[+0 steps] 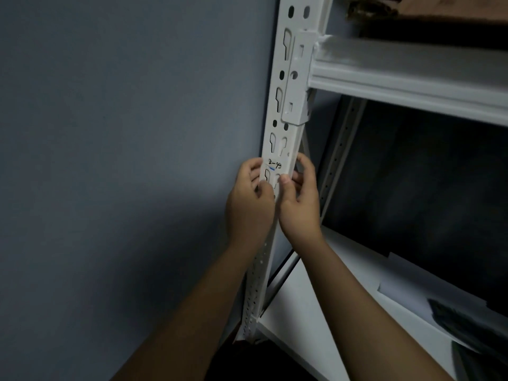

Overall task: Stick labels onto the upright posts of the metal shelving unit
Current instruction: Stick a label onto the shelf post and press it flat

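Observation:
A white metal upright post [286, 105] with keyhole slots runs from the top centre down to the lower shelf. A white label [275, 164] with handwritten dark marks and a short blue line lies flat on the post's front face. My left hand [248, 204] curls around the post's left edge, thumb pressing the face just below the label. My right hand [299, 199] wraps the post's right edge, its thumb also pressing the front below the label and its fingertips on the side beside the label.
A white shelf beam [412, 78] hooks into the post at the upper right. A lower white shelf [316, 312] carries white sheets [412, 292] and a dark object [467, 323]. A grey wall [123, 133] fills the left. A brown box [439, 12] sits on top.

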{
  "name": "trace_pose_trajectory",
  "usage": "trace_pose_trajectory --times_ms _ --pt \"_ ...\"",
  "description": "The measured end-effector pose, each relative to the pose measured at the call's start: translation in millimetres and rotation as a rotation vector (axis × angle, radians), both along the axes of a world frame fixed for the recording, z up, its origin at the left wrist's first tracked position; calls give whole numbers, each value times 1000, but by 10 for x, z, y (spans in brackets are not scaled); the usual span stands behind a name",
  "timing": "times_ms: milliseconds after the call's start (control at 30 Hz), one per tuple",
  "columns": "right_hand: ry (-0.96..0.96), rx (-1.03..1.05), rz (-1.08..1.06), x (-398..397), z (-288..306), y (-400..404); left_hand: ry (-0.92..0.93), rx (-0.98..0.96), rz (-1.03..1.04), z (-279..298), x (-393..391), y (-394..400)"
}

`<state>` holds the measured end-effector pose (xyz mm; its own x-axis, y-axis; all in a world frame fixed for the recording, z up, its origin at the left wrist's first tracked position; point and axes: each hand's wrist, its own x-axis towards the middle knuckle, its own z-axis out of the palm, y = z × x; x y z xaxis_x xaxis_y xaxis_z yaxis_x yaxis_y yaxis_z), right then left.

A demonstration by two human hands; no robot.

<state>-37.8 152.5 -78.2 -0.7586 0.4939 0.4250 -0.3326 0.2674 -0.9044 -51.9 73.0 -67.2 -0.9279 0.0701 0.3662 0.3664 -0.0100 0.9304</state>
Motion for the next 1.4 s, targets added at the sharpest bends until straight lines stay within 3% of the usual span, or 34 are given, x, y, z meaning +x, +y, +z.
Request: trace_pose_trajectory --times_ms 333,567,767,1067,1400 --pt "-5 -9 -37 -69 -61 -23 -42 57 62 -31 -13 131" --pt "-23 -32 -52 -66 -46 -80 -32 -199 113 48 40 87" --pt "-2 -19 -5 -2 11 -16 35 -178 85 72 -16 -80" --pt "-8 -43 78 34 46 51 135 -177 331 -30 -52 104" --pt "41 -63 70 22 15 31 58 -88 390 33 -53 132"
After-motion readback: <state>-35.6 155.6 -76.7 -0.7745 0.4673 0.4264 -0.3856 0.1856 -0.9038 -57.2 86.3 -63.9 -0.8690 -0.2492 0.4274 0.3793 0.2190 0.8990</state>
